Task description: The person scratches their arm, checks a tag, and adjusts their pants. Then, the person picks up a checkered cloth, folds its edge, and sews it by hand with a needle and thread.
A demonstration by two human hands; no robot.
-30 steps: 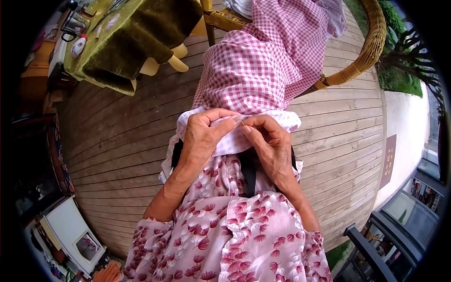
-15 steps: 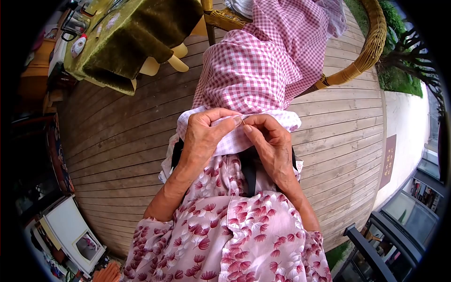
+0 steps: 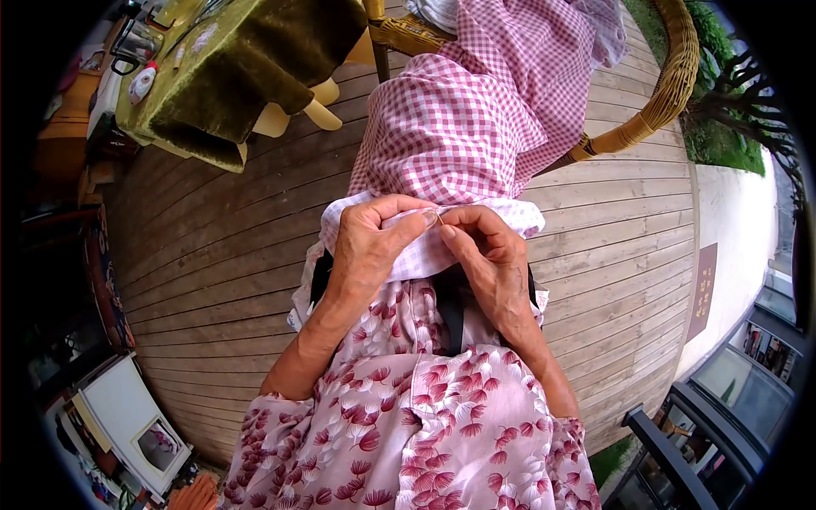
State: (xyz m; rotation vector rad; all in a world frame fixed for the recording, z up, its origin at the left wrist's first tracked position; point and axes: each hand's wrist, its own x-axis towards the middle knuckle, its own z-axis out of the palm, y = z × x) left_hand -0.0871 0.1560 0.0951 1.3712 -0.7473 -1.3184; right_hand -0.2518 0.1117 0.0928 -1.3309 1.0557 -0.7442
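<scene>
A pink-and-white checked cloth drapes across my lap and up over a wicker chair, its paler side folded back near me. My left hand pinches the edge of this cloth between thumb and forefinger. Close against it, almost fingertip to fingertip, my right hand is closed in a pinch too. A thin pale strand, like thread, shows between the two sets of fingertips. Whether a needle is in the right fingers is too small to tell.
Ahead stands a wicker chair with a curved arm. A table with a green velvet cloth is at upper left, bearing a glass pot and a red-and-white item. Wooden decking lies below. A dark metal frame stands at lower right.
Almost nothing differs. The thin strand between the fingertips has shifted slightly, and the right fingers have moved very little.
</scene>
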